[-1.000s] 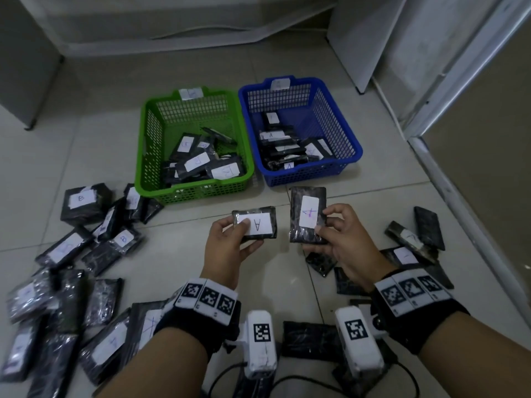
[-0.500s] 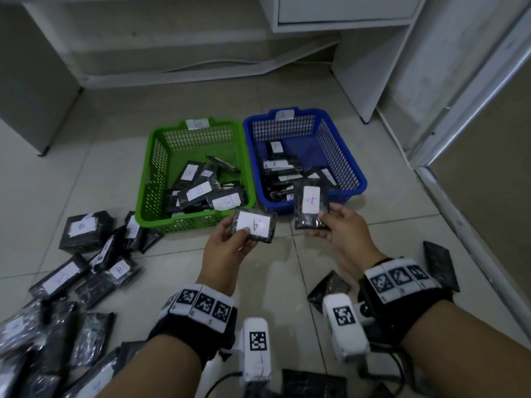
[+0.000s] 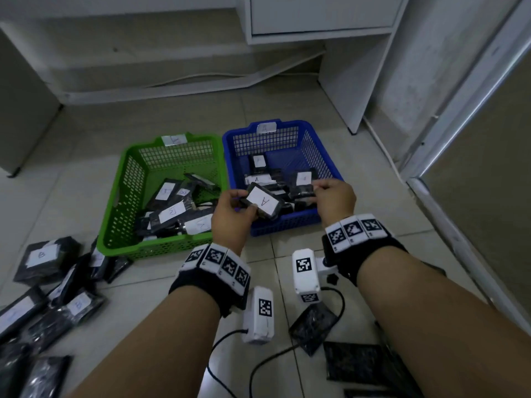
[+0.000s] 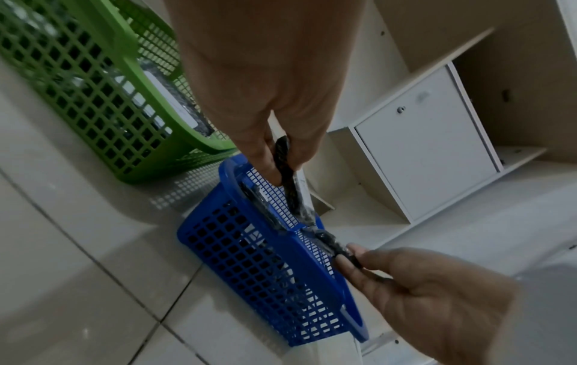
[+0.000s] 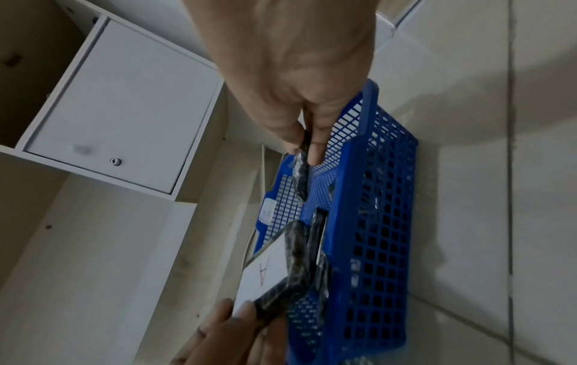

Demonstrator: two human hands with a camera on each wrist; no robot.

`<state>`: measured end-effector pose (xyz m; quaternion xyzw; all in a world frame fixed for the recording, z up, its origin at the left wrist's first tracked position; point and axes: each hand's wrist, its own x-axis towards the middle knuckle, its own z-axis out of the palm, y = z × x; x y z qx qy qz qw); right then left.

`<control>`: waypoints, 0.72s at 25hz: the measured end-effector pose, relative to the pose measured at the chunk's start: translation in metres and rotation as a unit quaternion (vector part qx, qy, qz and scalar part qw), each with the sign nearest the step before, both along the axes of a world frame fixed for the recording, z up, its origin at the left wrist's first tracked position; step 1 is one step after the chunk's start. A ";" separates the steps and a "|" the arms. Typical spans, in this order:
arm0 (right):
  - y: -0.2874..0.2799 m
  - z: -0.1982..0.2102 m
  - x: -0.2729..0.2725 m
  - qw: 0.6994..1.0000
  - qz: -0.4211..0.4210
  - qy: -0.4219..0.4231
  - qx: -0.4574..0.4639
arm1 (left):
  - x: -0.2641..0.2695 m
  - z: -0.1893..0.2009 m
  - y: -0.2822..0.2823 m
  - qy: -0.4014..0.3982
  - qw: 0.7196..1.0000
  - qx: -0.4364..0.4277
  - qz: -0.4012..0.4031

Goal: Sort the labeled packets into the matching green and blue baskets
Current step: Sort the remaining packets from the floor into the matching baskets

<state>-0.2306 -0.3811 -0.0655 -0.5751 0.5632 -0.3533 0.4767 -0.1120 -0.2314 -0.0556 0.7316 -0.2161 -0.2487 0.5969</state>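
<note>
Your left hand [image 3: 232, 216] has a pinching grip on a black packet [image 3: 263, 201] by its near edge, thumb on top and fingers beneath, and the white label shows the letter A. You hold it tilted over the near left part of the blue basket [image 3: 316, 147], above the packets already lying inside. Your right hand [image 3: 334, 198] pinches a second packet [image 3: 301, 183] by its edge between thumb and fingertips; it sits over the same basket, further in and to the right, and the letter on its label is too blurred to read. In the wrist views both packets show edge-on, each clamped between thumb and fingers, with the blue mesh directly below.

The blue basket carries a tag marked A on its far rim and holds several labelled packets. The green basket [image 3: 115, 196] stands just beside it on the left, their long walls touching or nearly so, with its own tag on the far rim and a heap of packets inside.

On the tiled floor [image 3: 43, 182] to your left lies a loose pile of packets [image 3: 57, 282], some labelled B. A few more lie face-down near your right forearm. A white cabinet [image 3: 321, 15] stands behind the baskets.
</note>
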 end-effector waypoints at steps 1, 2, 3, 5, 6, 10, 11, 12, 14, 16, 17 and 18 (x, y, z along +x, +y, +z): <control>-0.007 -0.002 -0.001 1.000 0.008 0.014 -0.012 | -0.001 0.000 -0.005 -0.022 1.000 0.014 -0.007; -0.013 -0.003 -0.003 0.999 0.029 0.037 -0.016 | -0.002 -0.001 -0.009 -0.039 0.999 0.019 -0.010; -0.018 -0.005 -0.007 0.996 0.055 0.066 -0.019 | -0.003 -0.001 -0.013 -0.050 0.998 0.021 -0.014; -0.023 -0.010 -0.016 0.988 0.100 0.120 -0.022 | -0.005 -0.001 -0.017 -0.061 0.998 0.022 -0.021; -0.025 -0.012 -0.018 0.984 0.113 0.133 -0.024 | -0.004 -0.004 -0.021 -0.070 0.997 0.025 -0.023; -0.021 -0.006 -0.019 0.950 0.194 0.239 -0.053 | 0.000 -0.014 -0.023 -0.083 0.995 0.043 -0.037; -0.020 -0.005 -0.020 0.941 0.209 0.258 -0.065 | 0.003 -0.019 -0.025 -0.085 0.994 0.053 -0.044; -0.020 -0.004 -0.023 0.934 0.218 0.270 -0.083 | 0.004 -0.023 -0.027 -0.085 0.993 0.066 -0.053; -0.015 -0.006 -0.032 0.938 0.204 0.250 -0.126 | 0.006 -0.027 -0.032 -0.078 0.989 0.090 -0.088; -0.001 -0.011 -0.043 0.959 0.130 0.187 -0.171 | 0.005 -0.029 -0.036 -0.056 0.983 0.113 -0.134; 0.009 -0.011 -0.049 0.965 0.095 0.159 -0.188 | 0.003 -0.027 -0.037 -0.054 0.977 0.131 -0.158; 0.021 -0.011 -0.057 0.967 0.068 0.137 -0.202 | 0.001 -0.028 -0.037 -0.071 0.968 0.156 -0.181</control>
